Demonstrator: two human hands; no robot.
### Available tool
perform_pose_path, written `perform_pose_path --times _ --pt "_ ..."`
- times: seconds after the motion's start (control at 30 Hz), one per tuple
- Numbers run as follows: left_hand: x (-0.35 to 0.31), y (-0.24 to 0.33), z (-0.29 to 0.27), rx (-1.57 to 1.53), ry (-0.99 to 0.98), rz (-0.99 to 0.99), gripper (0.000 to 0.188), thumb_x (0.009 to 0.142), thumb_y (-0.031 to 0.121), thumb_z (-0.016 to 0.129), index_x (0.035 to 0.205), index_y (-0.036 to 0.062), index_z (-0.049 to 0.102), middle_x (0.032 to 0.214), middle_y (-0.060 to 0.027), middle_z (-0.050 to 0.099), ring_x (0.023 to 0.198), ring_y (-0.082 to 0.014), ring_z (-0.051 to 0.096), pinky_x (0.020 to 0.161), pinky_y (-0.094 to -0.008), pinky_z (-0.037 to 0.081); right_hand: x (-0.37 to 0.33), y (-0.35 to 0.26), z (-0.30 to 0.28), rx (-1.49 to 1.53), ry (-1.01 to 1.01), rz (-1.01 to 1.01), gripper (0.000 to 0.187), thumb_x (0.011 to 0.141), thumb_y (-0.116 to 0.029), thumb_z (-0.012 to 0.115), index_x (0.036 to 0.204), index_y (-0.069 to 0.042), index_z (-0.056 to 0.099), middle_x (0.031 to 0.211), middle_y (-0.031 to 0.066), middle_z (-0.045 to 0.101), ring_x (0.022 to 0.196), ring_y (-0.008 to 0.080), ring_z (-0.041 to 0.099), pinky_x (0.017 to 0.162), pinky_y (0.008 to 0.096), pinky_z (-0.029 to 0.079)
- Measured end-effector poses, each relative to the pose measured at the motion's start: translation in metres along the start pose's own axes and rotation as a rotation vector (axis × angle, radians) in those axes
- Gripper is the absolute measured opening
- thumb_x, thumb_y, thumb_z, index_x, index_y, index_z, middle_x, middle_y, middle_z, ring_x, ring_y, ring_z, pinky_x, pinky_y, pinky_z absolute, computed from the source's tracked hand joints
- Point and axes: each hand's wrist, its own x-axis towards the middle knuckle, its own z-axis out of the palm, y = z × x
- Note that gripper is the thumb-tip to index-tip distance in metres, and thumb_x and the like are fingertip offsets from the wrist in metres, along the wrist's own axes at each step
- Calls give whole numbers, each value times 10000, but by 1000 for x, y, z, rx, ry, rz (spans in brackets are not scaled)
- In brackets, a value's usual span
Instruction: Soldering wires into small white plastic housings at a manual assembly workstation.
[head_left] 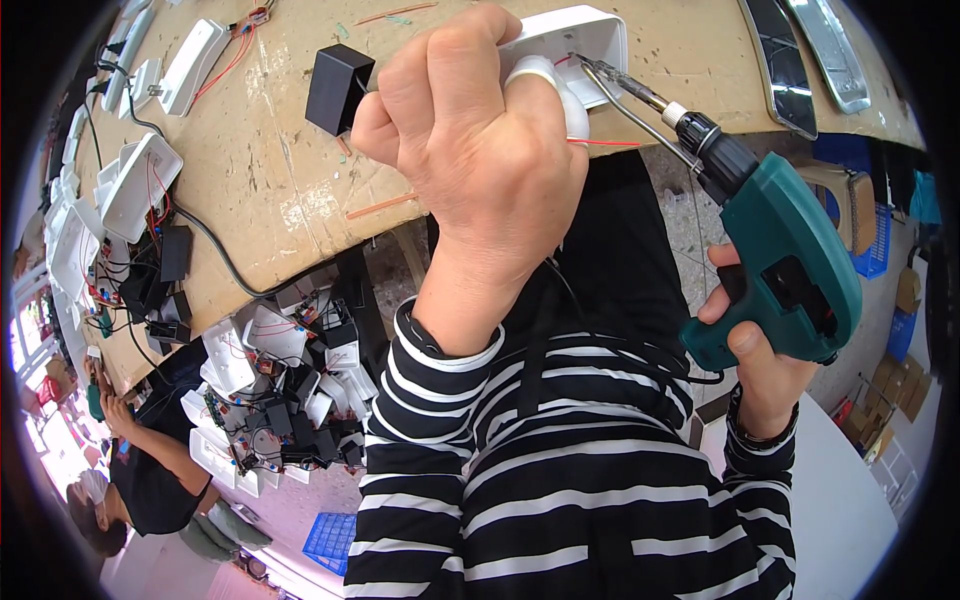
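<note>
My left hand (480,150) is closed at the near edge of the table on a white plastic housing (608,35); its fingertips are hidden behind the knuckles. A smooth white rounded part (575,108) shows beside this hand, and a red wire (608,143) sticks out to the right below it. My right hand (765,370) grips a green soldering gun (795,250) by its handle, fingers at the trigger. The gun's tip and thin metal feed tube (645,125) reach into the housing, at or close to a short red wire end; contact is too small to tell.
A black box (338,90) stands left of my left hand on the worn table (270,170). White housings (140,185) with wires line the left side, and a heap (290,390) of similar parts lies below. Two flat panels (780,60) rest at right. Another person (160,470) works at lower left.
</note>
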Motion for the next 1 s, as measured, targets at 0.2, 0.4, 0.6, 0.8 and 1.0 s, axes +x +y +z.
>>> perform_pose_path --times 0.2,0.4,0.6,0.8,1.0 --pt "0 0 -1 -5 -3 5 89 517 106 655 601 82 640 924 -6 548 873 -221 448 749 -344 251 -2 0 -2 18 11 -19 737 710 -308 708 1247 44 345 1031 224 551 683 166 589 580 253 492" --pt "0 1 -1 2 4 3 91 516 113 662 597 81 638 923 -5 546 872 -225 449 749 -344 250 -8 -2 -6 55 18 -39 775 676 -374 729 1205 69 374 1031 227 547 673 166 594 567 243 490" --pt "1 0 -2 9 -7 9 89 529 115 665 608 83 639 917 -5 543 869 -223 449 745 -343 247 -16 -5 -11 86 53 -47 795 662 -408 726 1179 86 379 1036 234 533 648 168 595 540 240 495" --pt "6 3 -13 -2 -85 14 138 545 139 687 658 73 644 952 -24 534 874 -235 445 752 -362 240 -14 -2 -14 106 44 -118 768 697 -379 707 1192 92 357 1043 244 525 649 167 593 538 240 496" --pt "10 0 -31 -24 -233 27 270 530 190 737 753 64 649 1040 -85 520 940 -265 446 814 -388 234 -13 3 -18 120 36 -153 775 716 -363 695 1218 92 320 1062 252 514 671 166 591 552 241 496"
